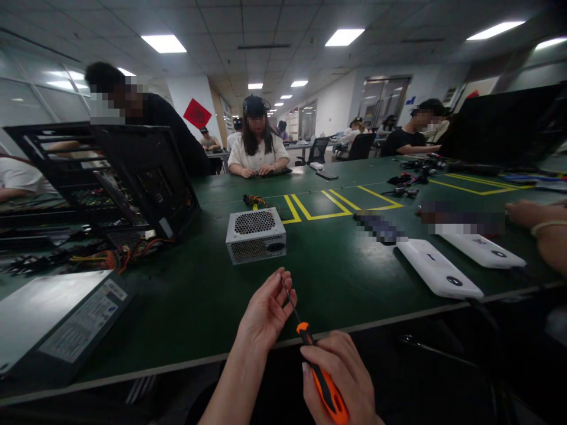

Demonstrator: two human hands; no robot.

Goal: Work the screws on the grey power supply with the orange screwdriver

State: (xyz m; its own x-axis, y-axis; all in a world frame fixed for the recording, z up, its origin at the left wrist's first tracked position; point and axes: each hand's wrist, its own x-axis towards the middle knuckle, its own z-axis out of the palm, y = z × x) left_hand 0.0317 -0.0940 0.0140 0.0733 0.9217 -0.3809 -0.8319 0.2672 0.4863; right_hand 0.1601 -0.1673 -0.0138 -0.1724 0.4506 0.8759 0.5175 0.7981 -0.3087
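Observation:
My right hand [339, 375] is wrapped round the orange and black handle of a screwdriver [325, 383]. Its thin shaft points up and away, over the table's front edge. At the tip is my left hand [268, 307], palm turned up and fingers curled, with thumb and forefinger close together there. Whatever small thing the pinch may hold is too small to make out. Just beyond the left hand, a grey metal power supply [257, 236] sits on the green table [204, 307], its perforated fan grille facing up and a socket on its near side. Bundled cables [256, 202] lie behind it.
An open black computer case [146, 171] stands at left, with loose coloured wires [115, 257] before it. Nearer lies a second, labelled power supply [66, 330]. White power banks [436, 268] and phones lie at right, beside another person's hand [547, 227]. Several people work around.

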